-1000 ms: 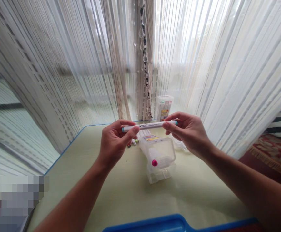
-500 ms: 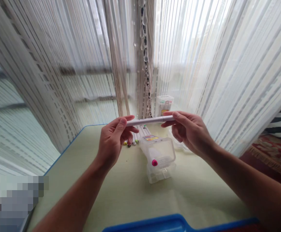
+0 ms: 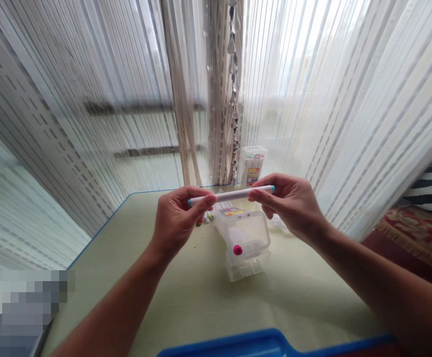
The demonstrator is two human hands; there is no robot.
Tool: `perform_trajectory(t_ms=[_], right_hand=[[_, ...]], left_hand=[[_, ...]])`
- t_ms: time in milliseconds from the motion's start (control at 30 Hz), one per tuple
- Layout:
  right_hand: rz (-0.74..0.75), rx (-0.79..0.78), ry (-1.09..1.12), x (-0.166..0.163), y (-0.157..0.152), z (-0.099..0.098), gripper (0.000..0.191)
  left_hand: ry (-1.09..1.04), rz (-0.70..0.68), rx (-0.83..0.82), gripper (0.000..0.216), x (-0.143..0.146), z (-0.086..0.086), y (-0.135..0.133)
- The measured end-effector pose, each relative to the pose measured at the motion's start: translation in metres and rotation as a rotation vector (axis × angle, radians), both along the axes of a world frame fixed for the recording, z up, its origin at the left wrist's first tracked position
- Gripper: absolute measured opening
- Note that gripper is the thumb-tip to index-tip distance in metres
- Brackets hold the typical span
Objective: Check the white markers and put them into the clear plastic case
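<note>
Between both hands a white marker [image 3: 232,195] with light blue ends is held level above the table. My left hand [image 3: 180,215] pinches it near its left end, thumb in front. My right hand [image 3: 288,201] grips it near the right end, between thumb and fingers. Below the marker lies a clear plastic case [image 3: 249,233] on its side, with one pink-ended marker [image 3: 237,250] inside. Several loose markers [image 3: 208,217] lie behind my left hand, partly hidden by it.
At the back of the table [image 3: 126,248] stands a second clear case [image 3: 253,166] with markers in it. A clear plastic piece [image 3: 278,224] lies behind my right hand. A blue tray edge [image 3: 230,344] crosses the front. String curtains [image 3: 137,74] hang behind.
Both hands have slid inward along the marker, so its light blue ends now show beyond my fingers. The marker sits slightly lower. The case below has stayed put.
</note>
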State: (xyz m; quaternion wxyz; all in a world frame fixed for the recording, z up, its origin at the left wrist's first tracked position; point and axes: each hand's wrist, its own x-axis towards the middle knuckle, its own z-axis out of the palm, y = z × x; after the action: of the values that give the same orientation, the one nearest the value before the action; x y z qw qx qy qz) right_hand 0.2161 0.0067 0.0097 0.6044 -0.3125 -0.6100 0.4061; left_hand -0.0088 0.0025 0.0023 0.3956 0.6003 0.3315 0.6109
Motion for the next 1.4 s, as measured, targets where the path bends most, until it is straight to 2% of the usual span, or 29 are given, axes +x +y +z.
perform_trajectory(t_ms=[400, 633, 867, 1167, 1400], right_hand=[[0.065, -0.103, 0.109, 0.0030, 0.0030, 0.0026, 0.025], [0.045, -0.055, 0.076, 0.0014, 0.0051, 0.0001, 0.024], [0.051, -0.048, 0.057, -0.0007, 0.0033, -0.0003, 0.033], [0.060, -0.098, 0.080, 0.0025, 0.0049, 0.0018, 0.023], [0.085, -0.156, 0.131, 0.0044, 0.0045, 0.0033, 0.027]], left_hand=[[-0.188, -0.078, -0.067, 0.034, -0.0009, 0.0001, 0.0011], [-0.059, -0.029, -0.023, 0.027, -0.0007, -0.0024, 0.0019], [0.034, -0.022, -0.050, 0.026, -0.0001, -0.0015, -0.0011], [-0.120, -0.058, -0.069, 0.024, -0.0009, -0.0001, 0.0010], [-0.225, -0.095, -0.088, 0.026, 0.0005, 0.0034, 0.0012]])
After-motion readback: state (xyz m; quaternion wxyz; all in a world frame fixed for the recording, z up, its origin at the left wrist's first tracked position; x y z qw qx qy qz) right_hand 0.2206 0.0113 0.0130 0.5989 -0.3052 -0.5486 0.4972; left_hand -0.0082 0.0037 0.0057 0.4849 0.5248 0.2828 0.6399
